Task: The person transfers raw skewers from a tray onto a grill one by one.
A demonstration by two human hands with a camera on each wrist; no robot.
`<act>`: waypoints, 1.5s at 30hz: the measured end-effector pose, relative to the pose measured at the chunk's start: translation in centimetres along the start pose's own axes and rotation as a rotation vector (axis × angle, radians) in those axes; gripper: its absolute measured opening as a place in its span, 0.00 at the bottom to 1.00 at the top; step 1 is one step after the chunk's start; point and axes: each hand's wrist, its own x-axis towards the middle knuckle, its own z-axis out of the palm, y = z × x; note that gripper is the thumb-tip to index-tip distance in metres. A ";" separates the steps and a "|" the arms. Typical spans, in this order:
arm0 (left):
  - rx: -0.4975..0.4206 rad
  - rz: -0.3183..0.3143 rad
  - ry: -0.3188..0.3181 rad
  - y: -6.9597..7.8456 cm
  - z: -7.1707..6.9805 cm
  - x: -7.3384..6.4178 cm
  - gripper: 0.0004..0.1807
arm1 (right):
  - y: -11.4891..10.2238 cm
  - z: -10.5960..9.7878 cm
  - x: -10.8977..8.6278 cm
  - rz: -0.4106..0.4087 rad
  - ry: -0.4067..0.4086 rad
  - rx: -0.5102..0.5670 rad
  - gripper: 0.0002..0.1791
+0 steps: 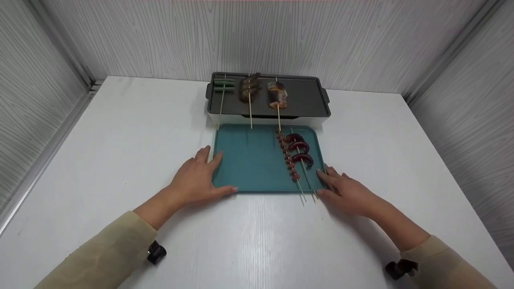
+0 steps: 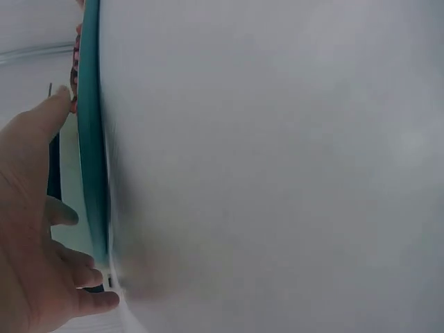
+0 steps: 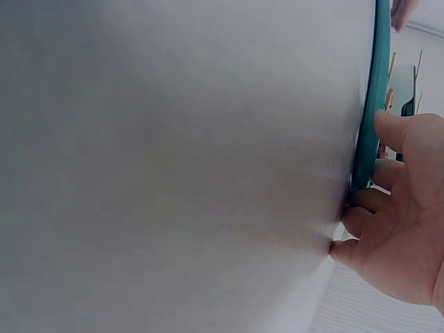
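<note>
A teal rectangular tray (image 1: 249, 160) lies on the white table between both hands. My left hand (image 1: 194, 180) rests at its front left corner, fingers spread along the left side and thumb against the front rim. At the front right corner, my right hand (image 1: 353, 194) touches the rim with its thumb and fingertips. On the tray's right side lie a skewer of small reddish pieces (image 1: 288, 158) and a skewer of dark red curled pieces (image 1: 301, 147); their sticks overhang the front edge. The left wrist view shows the tray's rim (image 2: 90, 139) beside the extended thumb.
Behind the tray stands a black griddle (image 1: 307, 98) on a white base. Across it lie a skewer of green pieces (image 1: 224, 83), one with a brown scored piece (image 1: 249, 89) and one with a thick browned chunk (image 1: 277, 94). Grey wood-grain panels (image 1: 257, 36) surround the table.
</note>
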 end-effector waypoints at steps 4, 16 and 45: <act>0.040 0.007 -0.080 0.0 0.2 0.3 0.63 | 0.0 0.0 -0.1 -0.012 0.001 0.003 0.41; 0.163 0.031 -0.116 0.3 0.4 0.7 0.63 | -0.2 -0.3 -0.1 0.005 -0.013 0.009 0.42; 0.157 0.020 -0.147 0.4 0.3 0.8 0.64 | -2.0 -2.9 -1.1 0.221 0.058 0.601 0.33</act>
